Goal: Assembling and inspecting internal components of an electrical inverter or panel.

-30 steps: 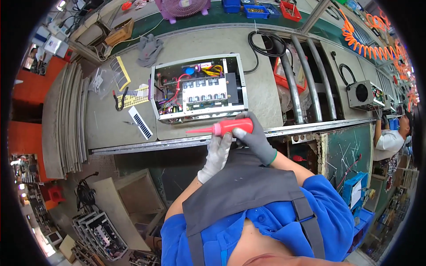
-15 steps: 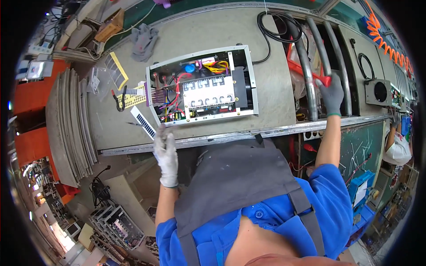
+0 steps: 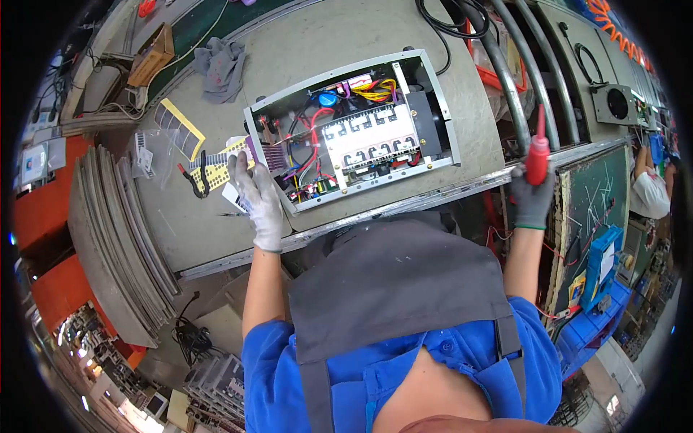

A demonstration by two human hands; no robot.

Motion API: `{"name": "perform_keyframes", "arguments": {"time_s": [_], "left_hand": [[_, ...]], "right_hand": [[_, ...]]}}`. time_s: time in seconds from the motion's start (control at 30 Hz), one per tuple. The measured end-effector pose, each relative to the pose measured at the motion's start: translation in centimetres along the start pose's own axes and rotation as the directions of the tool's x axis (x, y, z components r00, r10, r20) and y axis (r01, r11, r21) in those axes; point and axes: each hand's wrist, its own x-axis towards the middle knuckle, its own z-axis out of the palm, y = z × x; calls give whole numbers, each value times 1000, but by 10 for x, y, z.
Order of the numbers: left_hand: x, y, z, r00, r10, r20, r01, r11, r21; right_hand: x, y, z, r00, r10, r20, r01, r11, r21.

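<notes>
An open metal electronics case (image 3: 369,193) lies on the bench, showing a white-topped circuit board (image 3: 372,133) and coloured wires. My left hand (image 3: 258,206), in a pale glove, is over the bench by the case's left end, its fingers stretched and somewhat apart. It partly covers a yellow dotted label sheet (image 3: 209,177) and a white strip. In a grey glove, my right hand (image 3: 533,198) is closed round a red tool (image 3: 538,160) with a thick body and a slim tip pointing away from me. The tool is at the bench's front edge, right of the case.
Black-handled pliers (image 3: 196,182) and a yellow-edged frame (image 3: 183,128) lie left of the case. A grey cloth (image 3: 219,68) is farther back. Metal tubes (image 3: 533,68) cross an opening at the right, near a black cable (image 3: 449,32). Stacked grey panels (image 3: 119,245) stand at the left.
My right hand has come back toward me from over the tubes, bringing the red tool with it. My left hand has moved forward over the label sheet. The whole view has tilted.
</notes>
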Motion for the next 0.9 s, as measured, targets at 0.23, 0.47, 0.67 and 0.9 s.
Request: {"name": "perform_keyframes", "arguments": {"time_s": [0.23, 0.47, 0.67, 0.9], "left_hand": [[0, -79, 35, 1000, 16, 3, -16, 988, -151], [-19, -41, 18, 995, -94, 33, 99, 899, -427], [-15, -90, 11, 941, -317, 116, 309, 670, -675], [1, -71, -16, 967, -250, 42, 229, 796, -561]], "right_hand": [[-21, 71, 69, 985, 127, 117, -138, 987, 87], [-4, 23, 99, 964, -15, 264, 122, 911, -394], [23, 31, 94, 973, 24, 230, -6, 997, -79], [83, -64, 57, 957, -274, 99, 187, 837, 515]]}}
